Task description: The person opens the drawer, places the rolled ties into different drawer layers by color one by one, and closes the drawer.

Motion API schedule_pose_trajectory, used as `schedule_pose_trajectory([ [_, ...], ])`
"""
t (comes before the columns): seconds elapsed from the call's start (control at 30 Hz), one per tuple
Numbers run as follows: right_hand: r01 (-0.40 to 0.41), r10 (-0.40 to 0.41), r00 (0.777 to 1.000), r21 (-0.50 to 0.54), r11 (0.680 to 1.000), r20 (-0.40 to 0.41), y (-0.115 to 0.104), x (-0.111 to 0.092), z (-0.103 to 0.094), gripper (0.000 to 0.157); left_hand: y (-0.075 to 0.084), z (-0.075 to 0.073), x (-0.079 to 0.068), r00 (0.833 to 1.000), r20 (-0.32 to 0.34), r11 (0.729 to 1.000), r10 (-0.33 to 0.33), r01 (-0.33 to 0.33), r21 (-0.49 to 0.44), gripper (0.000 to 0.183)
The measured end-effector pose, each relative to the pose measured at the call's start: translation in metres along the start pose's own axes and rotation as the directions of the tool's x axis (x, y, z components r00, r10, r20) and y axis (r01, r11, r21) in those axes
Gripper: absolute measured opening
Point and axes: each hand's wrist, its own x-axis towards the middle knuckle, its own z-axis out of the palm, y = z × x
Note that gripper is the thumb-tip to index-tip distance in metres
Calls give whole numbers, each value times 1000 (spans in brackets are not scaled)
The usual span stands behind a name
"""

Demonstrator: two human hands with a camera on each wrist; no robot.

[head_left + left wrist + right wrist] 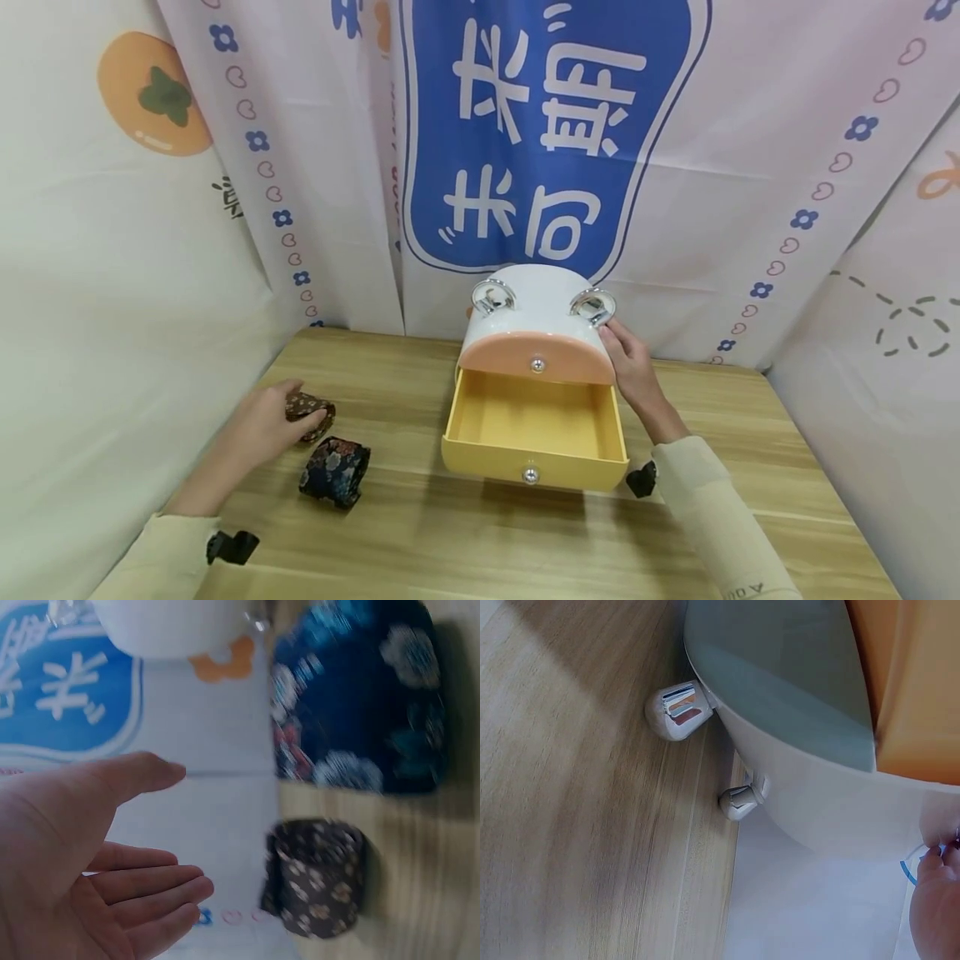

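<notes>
My left hand (pixel 262 423) reaches over a small roll of brown floral cloth (pixel 306 410), thumb and fingers to either side of it. In the left wrist view the left hand (pixel 112 862) has its thumb apart from its extended fingers, and the brown roll (pixel 319 879) stands just beyond them. Nearer the front edge lies a dark blue floral cloth roll (pixel 335 472). My right hand (pixel 633 371) rests against the side of a white drawer box (pixel 542 293), just below its silver ring ear (pixel 593 307). Its fingertips touch the white side in the right wrist view.
The box's yellow lower drawer (pixel 534 473) is pulled out, its inside bare, while the orange upper drawer (pixel 510 354) is closed. Short silver feet (pixel 679 712) carry the box on the wooden table (pixel 390 550). Printed cloth (pixel 337 167) hangs behind and at both sides.
</notes>
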Motion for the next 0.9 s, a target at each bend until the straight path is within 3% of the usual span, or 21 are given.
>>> schedule_pose_trajectory([
  [0.37,0,0,1000,10,1000,-6,-1,1,2,51,-40,20,11,997,69,1000,-29,28,13,111],
  [0.67,19,-19,1000,13,1000,-6,2,1,1,51,-68,37,17,990,106,995,-95,95,11,119],
  [0.9,0,0,1000,8,1000,-6,1,0,0,52,-81,52,16,983,144,988,-112,126,-90,117],
])
